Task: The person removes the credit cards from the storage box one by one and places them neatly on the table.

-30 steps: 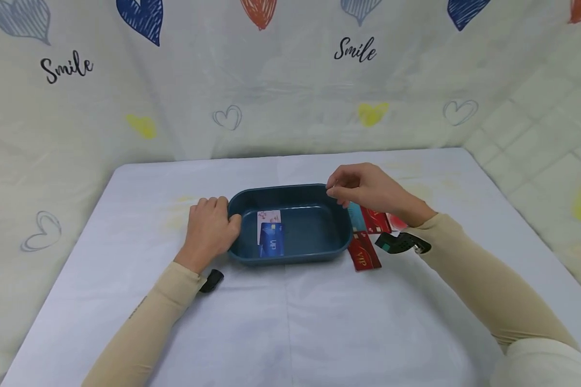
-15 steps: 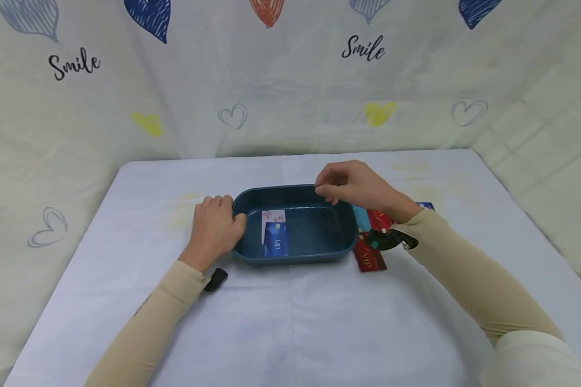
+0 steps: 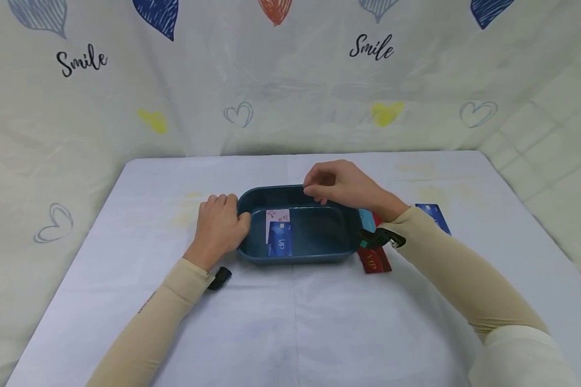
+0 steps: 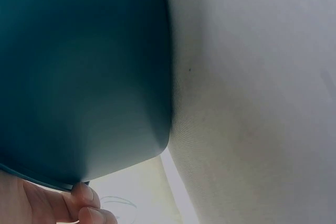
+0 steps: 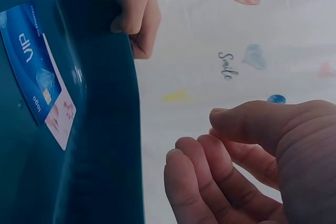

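Observation:
A dark teal plastic tray [image 3: 319, 257] with rounded corners sits on the white-covered table. My left hand [image 3: 219, 226] grips its left end, thumb over the rim and fingers along the outer wall. Inside lie two cards: a blue VIP card [image 3: 280, 238] overlaps a pale pink flowered card [image 3: 277, 215]. My right hand [image 3: 340, 183] hovers by the far rim, right of the middle, fingers loosely curled. In the right wrist view its thumb [image 5: 233, 124] comes close to the forefinger, and nothing shows between them.
A red VIP card [image 3: 375, 261] and a light-blue card [image 3: 367, 220] lie against the tray's right end, partly under the right wrist strap. Another blue card [image 3: 433, 216] lies beyond the right sleeve [image 3: 457, 279]. A heart-printed backdrop [image 3: 300, 107] hangs behind the table.
My right hand has moved left along the tray's far rim, away from its right corner. The blue card beyond the sleeve has come into view. The left hand keeps its grip; the view has shifted slightly.

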`<state>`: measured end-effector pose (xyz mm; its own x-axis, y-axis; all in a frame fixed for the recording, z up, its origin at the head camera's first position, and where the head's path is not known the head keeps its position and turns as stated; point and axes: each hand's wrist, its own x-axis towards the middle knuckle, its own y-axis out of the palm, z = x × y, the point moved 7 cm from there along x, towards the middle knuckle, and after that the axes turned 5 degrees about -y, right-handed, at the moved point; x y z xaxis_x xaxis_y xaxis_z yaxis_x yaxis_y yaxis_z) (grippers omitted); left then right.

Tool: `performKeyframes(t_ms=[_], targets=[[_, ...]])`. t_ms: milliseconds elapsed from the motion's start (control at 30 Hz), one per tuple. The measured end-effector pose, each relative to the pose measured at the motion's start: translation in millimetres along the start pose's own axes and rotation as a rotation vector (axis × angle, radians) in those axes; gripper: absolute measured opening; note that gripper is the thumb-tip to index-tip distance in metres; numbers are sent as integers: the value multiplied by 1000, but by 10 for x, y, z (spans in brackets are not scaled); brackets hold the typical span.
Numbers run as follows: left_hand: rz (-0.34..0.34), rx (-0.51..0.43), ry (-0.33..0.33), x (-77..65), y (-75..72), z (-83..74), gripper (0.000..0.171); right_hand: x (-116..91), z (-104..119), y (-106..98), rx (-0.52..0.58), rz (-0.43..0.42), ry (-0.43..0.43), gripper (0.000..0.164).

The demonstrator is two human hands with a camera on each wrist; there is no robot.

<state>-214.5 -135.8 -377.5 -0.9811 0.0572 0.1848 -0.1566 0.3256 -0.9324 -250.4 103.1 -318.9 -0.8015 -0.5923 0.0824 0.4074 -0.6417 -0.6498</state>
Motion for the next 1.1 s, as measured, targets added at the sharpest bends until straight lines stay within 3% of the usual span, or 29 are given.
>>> performKeyframes(t_ms=[500,1100], targets=[[-15,-11,3,3,-1,-1,27,221,127,157,24,28,-58,12],[-6,8,3,16,0,-4,30,394,67,391,28,72,-85,14]])
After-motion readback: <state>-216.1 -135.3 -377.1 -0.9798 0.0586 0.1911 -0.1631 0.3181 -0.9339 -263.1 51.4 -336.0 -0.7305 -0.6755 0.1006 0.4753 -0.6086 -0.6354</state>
